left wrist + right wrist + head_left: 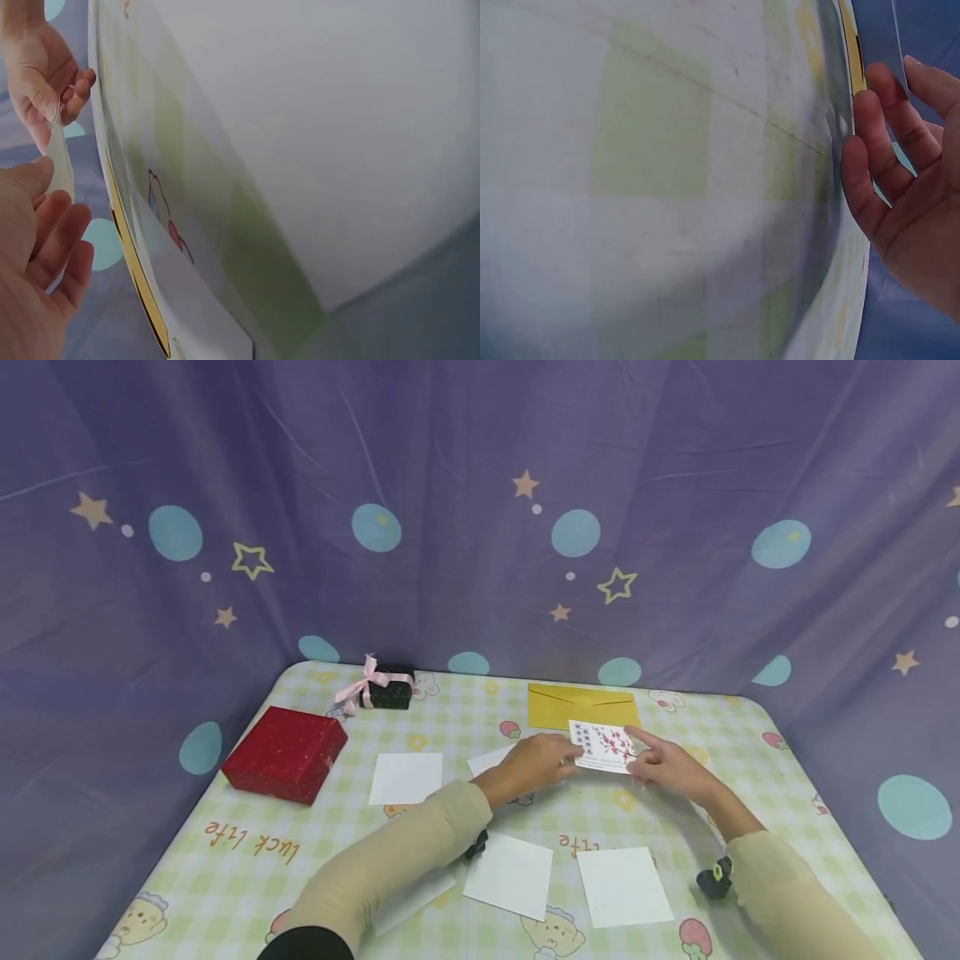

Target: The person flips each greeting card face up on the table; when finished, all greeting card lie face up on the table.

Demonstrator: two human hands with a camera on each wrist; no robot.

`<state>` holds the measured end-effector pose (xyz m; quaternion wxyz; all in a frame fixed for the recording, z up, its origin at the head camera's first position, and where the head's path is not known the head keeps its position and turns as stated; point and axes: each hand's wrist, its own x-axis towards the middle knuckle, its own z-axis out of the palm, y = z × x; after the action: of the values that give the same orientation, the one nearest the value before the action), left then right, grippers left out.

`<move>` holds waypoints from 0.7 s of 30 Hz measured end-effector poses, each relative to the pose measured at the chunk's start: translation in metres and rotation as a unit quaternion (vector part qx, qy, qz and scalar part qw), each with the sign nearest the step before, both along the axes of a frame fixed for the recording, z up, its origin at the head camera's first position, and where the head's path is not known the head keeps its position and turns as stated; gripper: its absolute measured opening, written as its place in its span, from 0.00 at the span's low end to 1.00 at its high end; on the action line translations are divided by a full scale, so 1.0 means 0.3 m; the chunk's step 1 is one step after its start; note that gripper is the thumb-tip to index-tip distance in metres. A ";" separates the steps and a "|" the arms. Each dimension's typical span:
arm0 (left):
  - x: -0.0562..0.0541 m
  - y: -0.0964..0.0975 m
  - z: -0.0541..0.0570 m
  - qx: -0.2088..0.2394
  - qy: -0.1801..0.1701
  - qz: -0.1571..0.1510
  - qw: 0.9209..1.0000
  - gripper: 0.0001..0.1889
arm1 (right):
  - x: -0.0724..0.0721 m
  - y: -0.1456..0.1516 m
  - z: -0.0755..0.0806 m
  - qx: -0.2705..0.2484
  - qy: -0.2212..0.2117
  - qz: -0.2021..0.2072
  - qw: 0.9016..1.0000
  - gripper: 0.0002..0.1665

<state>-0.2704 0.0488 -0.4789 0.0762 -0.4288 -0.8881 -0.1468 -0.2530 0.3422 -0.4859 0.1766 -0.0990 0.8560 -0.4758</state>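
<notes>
A white card [603,747] printed with red blossoms and dark characters is held up between both hands, just in front of the yellow envelope. My left hand [534,767] pinches its left edge between thumb and fingers. At the opposite edge my right hand [671,770] grips the card with thumb and index finger. The left wrist view shows the card [61,161] nearly edge-on between the two hands. In the right wrist view it is a thin sliver at the fingertips, with the other fingers [868,112] loosely bent.
Behind the card lies the yellow envelope [581,706]. Several white cards, such as one at front right [625,887] and one left of centre [407,778], lie on the checked tablecloth [247,877]. A red box [287,753] and a black ribboned box [390,687] stand at left.
</notes>
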 end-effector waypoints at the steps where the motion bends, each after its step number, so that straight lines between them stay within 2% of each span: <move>1: 0.000 0.003 -0.001 -0.010 0.000 0.001 1.000 0.16 | 0.000 0.001 -0.002 0.003 0.000 0.005 1.000 0.48; 7: -0.005 0.035 0.002 -0.053 -0.015 0.003 0.998 0.06 | 0.000 0.014 -0.013 0.034 -0.003 0.008 0.999 0.47; 14: -0.010 0.071 -0.011 -0.093 -0.035 -0.017 0.995 0.07 | -0.007 0.030 -0.029 0.061 -0.017 0.011 0.998 0.45; 21: -0.011 0.082 -0.036 -0.108 -0.042 -0.022 0.993 0.09 | -0.018 0.034 -0.026 0.095 -0.022 0.020 0.995 0.44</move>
<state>-0.2736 0.0735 -0.4898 -0.0112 -0.4475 -0.8915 -0.0695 -0.2583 0.3523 -0.4936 0.2138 -0.0883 0.8908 -0.3910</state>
